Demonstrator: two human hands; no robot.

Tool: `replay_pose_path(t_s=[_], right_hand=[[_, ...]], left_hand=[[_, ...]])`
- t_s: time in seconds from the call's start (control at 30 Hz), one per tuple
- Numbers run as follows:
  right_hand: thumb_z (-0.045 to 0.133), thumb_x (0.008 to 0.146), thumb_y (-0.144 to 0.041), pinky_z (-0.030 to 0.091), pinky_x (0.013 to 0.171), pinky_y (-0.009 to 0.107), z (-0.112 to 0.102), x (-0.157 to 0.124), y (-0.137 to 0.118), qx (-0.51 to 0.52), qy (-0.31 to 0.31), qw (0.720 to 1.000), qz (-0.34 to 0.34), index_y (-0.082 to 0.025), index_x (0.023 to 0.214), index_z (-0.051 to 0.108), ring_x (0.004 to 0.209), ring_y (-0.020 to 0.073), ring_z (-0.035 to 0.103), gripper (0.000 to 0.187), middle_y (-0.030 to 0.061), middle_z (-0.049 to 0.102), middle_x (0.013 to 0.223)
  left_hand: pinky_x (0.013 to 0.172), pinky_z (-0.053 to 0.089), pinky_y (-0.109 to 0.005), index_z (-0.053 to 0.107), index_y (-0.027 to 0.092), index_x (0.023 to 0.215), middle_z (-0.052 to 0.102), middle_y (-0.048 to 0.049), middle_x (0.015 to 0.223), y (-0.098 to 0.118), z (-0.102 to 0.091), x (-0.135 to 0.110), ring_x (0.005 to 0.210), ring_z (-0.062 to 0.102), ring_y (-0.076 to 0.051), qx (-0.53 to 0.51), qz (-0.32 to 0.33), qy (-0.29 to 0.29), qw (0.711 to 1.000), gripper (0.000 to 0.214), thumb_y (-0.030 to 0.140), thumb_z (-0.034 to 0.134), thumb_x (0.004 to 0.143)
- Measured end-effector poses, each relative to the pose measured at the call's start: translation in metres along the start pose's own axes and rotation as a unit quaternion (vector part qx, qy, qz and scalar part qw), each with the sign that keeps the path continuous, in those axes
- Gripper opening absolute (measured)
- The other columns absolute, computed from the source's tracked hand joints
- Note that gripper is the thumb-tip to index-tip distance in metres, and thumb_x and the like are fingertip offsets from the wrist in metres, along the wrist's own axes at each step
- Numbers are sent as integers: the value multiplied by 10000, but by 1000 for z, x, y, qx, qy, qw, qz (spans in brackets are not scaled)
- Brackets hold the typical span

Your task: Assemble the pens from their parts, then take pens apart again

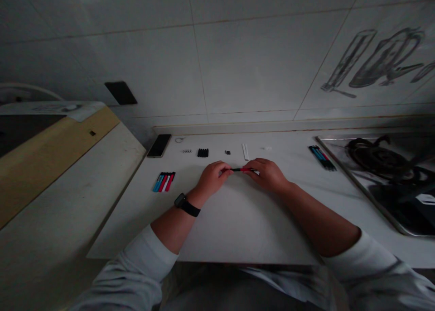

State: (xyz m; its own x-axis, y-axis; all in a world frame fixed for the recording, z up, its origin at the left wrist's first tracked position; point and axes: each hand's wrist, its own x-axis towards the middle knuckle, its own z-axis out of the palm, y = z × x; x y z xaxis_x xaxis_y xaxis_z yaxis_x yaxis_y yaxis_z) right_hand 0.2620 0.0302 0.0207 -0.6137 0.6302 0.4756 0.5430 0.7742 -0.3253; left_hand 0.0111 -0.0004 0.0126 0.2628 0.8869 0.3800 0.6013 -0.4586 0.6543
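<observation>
Both hands meet over the middle of a white counter (238,220). My left hand (212,179), with a black watch on its wrist, pinches the left end of a thin red and black pen (242,169). My right hand (268,174) grips the pen's right end. The pen lies level between them, just above the counter. To the left lies a row of blue, red and white pen barrels (164,182). Behind the hands sit a clump of black caps (203,152), small dark parts (227,152) and a white strip (245,151).
A dark phone (159,145) lies at the counter's back left. A bundle of assembled pens (322,158) rests near a gas hob (384,175) on the right. A lower surface with a yellow board (47,157) stands left. Tiled wall behind.
</observation>
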Motion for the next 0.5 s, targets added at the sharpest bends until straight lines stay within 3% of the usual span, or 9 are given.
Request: replay_pose_path(t_s=[0.2,0.37,0.5], right_hand=[[598,988,-283,529,815,351,1,0,1,-5,12,1000,-6,-216,1048,751,885,224,695,178,80,772,973],[608,983,-284,529,825,348,1,-1,4,-7,3,1000,0,-223,1048,753,898,223,708,169,72,776,981],[596,991,-281,527,814,350,-1,-1,3,-12,15,1000,-8,-219,1046,744,894,227,695,169,77,767,970]], left_hand=[[806,504,-325,711,186,864,724,-46,877,-3,1,0,849,662,-179,-25,-16,-45,999,306,306,488,1036],[811,488,-316,723,196,859,720,-36,880,-1,-1,1,867,653,-185,-3,0,-25,1000,166,281,625,961],[789,485,-306,721,192,886,704,-34,868,1,-1,0,837,640,-175,-20,5,-28,999,203,336,609,976]])
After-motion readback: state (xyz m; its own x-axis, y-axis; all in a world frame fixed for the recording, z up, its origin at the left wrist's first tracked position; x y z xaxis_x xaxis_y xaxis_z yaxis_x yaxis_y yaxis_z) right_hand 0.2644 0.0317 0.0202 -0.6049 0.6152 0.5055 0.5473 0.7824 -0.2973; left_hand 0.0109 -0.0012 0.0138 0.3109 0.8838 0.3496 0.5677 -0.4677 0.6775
